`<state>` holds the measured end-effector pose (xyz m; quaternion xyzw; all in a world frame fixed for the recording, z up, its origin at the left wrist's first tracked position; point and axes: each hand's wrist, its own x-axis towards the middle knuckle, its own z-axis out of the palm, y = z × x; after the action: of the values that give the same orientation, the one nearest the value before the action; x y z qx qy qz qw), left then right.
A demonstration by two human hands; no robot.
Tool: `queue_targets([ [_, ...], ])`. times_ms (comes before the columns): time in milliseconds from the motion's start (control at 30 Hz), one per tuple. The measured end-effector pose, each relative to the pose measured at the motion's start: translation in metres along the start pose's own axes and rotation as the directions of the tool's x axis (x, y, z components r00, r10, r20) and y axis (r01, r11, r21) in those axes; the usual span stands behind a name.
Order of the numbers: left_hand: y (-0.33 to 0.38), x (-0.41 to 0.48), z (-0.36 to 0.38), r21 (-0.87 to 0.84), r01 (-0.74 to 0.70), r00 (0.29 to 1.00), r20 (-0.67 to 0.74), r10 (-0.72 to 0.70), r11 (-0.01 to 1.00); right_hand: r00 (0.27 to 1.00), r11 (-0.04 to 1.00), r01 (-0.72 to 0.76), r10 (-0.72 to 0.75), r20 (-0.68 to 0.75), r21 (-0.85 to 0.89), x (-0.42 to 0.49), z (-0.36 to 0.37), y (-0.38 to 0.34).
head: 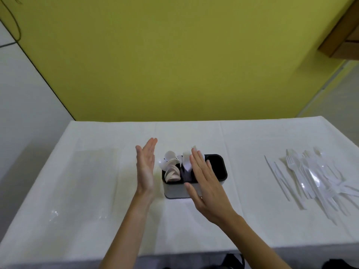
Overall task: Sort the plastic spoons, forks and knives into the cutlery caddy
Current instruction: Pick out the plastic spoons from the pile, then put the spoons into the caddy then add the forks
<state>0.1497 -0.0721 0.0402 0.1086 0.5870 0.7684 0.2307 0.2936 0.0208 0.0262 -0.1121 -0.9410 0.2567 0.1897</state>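
Note:
The cutlery caddy [175, 191], grey with a black rim, stands at the middle of the white table. Its left compartment holds white spoons [171, 164], the middle one holds forks [186, 162], and the right compartment [216, 167] looks empty. My left hand [145, 169] is held flat and upright just left of the caddy, apart from it. My right hand [206, 183] hovers with straight fingers over the caddy's middle and front, hiding part of it. A pile of loose white plastic forks, knives and spoons [310, 179] lies on the table at the right.
A clear plastic bag [85, 183] lies flat on the tablecloth at the left. A yellow-green wall rises behind the table. The table's front edge [77, 261] runs near the bottom, with dark objects [233, 261] below it.

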Motion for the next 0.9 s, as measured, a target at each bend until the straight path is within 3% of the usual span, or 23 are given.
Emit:
queue_targets([
  [133,0.02,0.008,0.031,0.09,-0.134,0.989,0.071,0.128,0.987,0.986,0.991,-0.132,0.133,-0.097,0.023,-0.016,-0.023,0.029],
  [300,0.011,0.008,0.103,0.261,-0.204,0.953,0.275,0.13,0.944,0.933,0.946,-0.324,0.325,-0.156,0.033,-0.05,-0.057,0.081],
  [433,-0.011,-0.005,0.168,0.332,-0.211,0.921,0.384,0.072,0.919,0.857,0.874,-0.482,0.486,-0.173,0.07,-0.085,-0.087,0.128],
  [600,-0.061,-0.007,0.231,0.448,-0.157,0.922,0.386,-0.032,0.88,0.753,0.785,-0.609,0.618,-0.226,0.117,-0.13,-0.122,0.197],
  [767,-0.131,-0.004,0.286,0.669,-0.069,0.917,0.335,-0.217,0.74,0.616,0.665,-0.737,0.734,-0.286,0.119,-0.159,-0.152,0.271],
  [900,-0.171,-0.002,0.33,0.782,-0.133,0.887,0.368,-0.28,0.608,0.602,0.638,-0.764,0.759,-0.248,0.098,-0.16,-0.169,0.306],
])
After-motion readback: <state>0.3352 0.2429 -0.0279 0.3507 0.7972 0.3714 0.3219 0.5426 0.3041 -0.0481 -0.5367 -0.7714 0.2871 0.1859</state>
